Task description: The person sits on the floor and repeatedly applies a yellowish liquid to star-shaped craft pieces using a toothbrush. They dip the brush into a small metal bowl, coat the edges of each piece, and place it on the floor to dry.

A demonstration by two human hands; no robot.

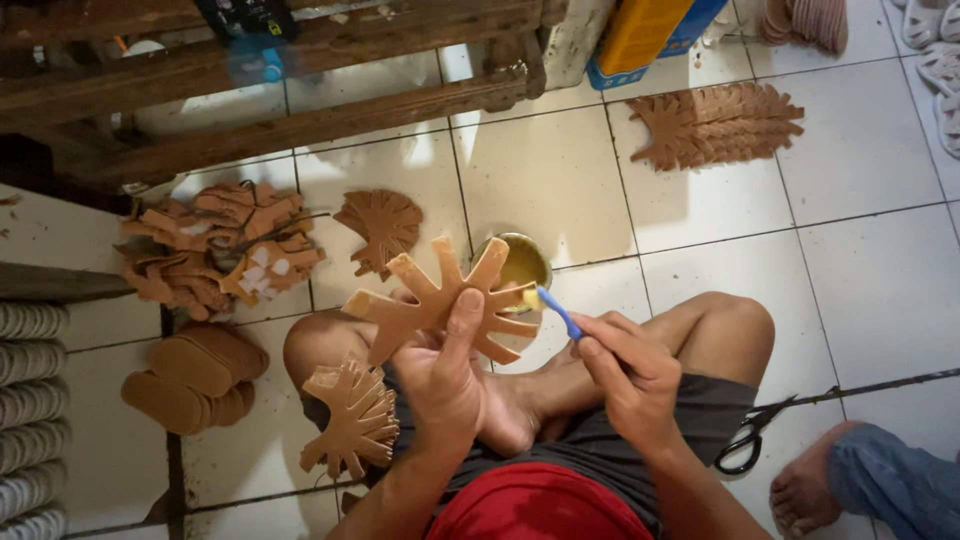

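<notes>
My left hand [447,372] holds up a fan of several tan leather strap pieces [432,300], thumb pressed on their middle. My right hand [625,372] grips a small blue-handled brush [556,311] whose yellowish tip touches one strap at the fan's right side. Just behind the fan on the tiled floor stands a round tin of yellow glue [522,262]. On my left knee rests another fanned stack of strap pieces [352,420]. I sit cross-legged on the floor in dark shorts.
Heaps of brown strap pieces [215,250], a small fan [382,228] and a long row of pieces [716,124] lie on the tiles. Brown soles [195,375] are stacked left. Black scissors [748,445] lie right, near another person's foot [806,490]. A wooden bench [270,90] stands behind.
</notes>
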